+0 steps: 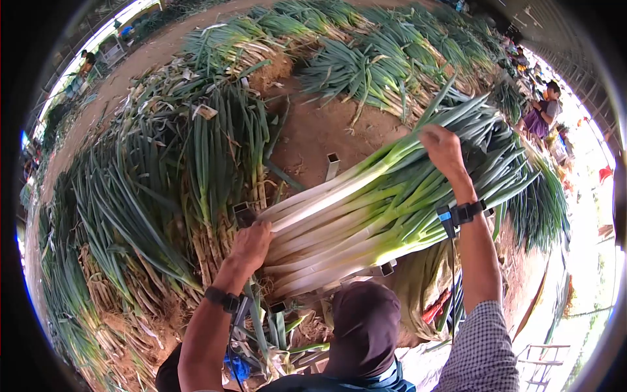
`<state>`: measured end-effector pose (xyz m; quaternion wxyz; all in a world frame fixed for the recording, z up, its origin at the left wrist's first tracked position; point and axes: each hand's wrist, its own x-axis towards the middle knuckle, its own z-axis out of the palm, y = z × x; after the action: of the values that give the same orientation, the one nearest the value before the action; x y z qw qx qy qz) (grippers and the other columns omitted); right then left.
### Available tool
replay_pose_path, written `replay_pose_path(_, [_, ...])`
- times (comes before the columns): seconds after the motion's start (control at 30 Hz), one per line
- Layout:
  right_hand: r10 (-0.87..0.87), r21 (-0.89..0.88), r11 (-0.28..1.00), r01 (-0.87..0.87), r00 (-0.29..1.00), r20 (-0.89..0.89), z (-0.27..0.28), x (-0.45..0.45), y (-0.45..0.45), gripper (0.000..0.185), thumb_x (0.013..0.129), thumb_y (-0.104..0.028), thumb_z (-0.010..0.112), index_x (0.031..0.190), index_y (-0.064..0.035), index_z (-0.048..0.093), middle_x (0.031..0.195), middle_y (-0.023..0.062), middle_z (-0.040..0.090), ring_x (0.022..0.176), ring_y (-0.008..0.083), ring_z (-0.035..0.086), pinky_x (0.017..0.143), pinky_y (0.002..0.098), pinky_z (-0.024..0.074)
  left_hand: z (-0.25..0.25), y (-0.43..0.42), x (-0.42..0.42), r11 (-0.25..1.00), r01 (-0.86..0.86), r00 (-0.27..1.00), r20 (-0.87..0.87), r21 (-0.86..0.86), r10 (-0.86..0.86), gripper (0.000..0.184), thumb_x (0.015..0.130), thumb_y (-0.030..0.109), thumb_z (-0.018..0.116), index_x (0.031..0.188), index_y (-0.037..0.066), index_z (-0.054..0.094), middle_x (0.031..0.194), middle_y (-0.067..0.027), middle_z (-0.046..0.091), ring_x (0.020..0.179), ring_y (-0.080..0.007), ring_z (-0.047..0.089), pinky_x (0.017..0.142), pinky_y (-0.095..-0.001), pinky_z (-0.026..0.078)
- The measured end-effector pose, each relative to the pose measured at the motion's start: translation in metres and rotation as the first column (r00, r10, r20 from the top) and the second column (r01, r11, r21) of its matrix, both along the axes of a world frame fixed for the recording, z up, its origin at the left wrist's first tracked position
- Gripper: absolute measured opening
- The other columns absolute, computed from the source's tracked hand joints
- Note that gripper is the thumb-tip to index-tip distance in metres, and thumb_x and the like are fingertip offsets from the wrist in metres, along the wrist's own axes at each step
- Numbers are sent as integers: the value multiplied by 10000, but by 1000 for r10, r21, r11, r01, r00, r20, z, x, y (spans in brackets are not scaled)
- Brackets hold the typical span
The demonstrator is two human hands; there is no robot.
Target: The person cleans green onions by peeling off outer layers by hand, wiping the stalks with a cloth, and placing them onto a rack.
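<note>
A wide layer of green onions (339,228) lies in front of me, white stems toward the left and green leaves toward the upper right. My left hand (251,245) is closed around the root end of the uppermost stem, at the layer's left edge. Farther right, my right hand (444,150) is bent over the leaves of the same upper stalk, its fingers curled together against them. Both wrists carry black straps with small devices. Square metal tube ends show beside the layer, one of them (332,166) above it.
Large heaps of green onions (130,189) fill the left side, and more bunches (372,65) lie at the top. Brown soil (320,130) shows between them. A person (543,111) is at the far right. A dark-capped head (366,320) is at the bottom.
</note>
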<state>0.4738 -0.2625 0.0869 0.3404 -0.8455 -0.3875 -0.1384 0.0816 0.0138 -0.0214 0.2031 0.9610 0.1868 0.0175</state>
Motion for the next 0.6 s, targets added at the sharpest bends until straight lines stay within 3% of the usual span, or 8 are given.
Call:
replay_pose_path(0.07, [238,-89,970,-227,959,151,-2,-2,10,351,788,-233,774,1092,-72,708,1054,158,693,1032,313,651,949,391,509,-6,3,3,1000,-8,1000,-13,16,8,195,948,194,589,1026,18,564,964,-225,629,928,-447,612,786,-532,487])
replay_pose_path(0.17, [430,-431,843,-323,886,177,-8,-21,29,452,745,-191,790,1175,-98,686,1250,125,623,1250,303,521,1093,421,384,-3,3,1,999,-36,999,9,7,36,190,949,186,578,1032,16,567,958,-230,628,919,-450,611,771,-536,489])
replay_pose_path(0.27, [524,-505,776,-378,832,182,-36,-24,40,545,717,-174,799,1236,-99,654,1276,120,596,1290,296,470,1135,444,314,5,7,-2,998,-58,998,1,-33,58,174,950,165,560,1038,16,573,943,-232,630,907,-461,607,753,-539,491])
replay_pose_path(0.4, [622,-633,662,-401,765,166,-47,-19,52,470,674,-124,788,1126,-67,672,1068,107,625,1119,307,526,1041,438,375,-12,4,6,990,-53,994,-85,130,65,210,901,114,575,1077,-1,584,1024,-247,641,957,-432,623,810,-495,516])
replay_pose_path(0.47, [633,-606,680,-412,747,202,-47,-18,54,421,666,-110,786,1069,-61,672,1009,102,614,1072,310,525,1016,435,386,12,-20,1,870,-41,996,93,491,-5,284,850,21,594,1131,-20,576,1139,-238,609,1097,-377,587,938,-480,486])
replay_pose_path(0.5, [636,-595,688,-415,740,219,-48,-19,56,397,662,-103,785,1040,-58,672,980,100,608,1048,312,524,1003,433,392,14,-30,-4,941,12,996,-82,338,16,372,799,-71,599,1166,-19,564,1187,-208,572,1184,-324,525,1017,-468,424])
replay_pose_path(0.53, [641,-603,678,-420,739,207,-46,-19,59,384,662,-101,784,1027,-59,672,969,102,601,1039,312,522,997,433,395,11,-35,-12,961,79,996,6,266,-84,411,758,-125,595,1152,-9,572,1131,-167,592,1158,-275,539,1014,-481,418])
replay_pose_path(0.6, [652,-623,657,-425,735,185,-44,-19,67,359,663,-98,783,1002,-59,671,946,108,588,1020,313,517,984,434,400,19,-38,-21,974,165,970,-204,155,-132,388,768,-126,572,1140,-14,575,1141,-189,590,1113,-306,573,1008,-453,443])
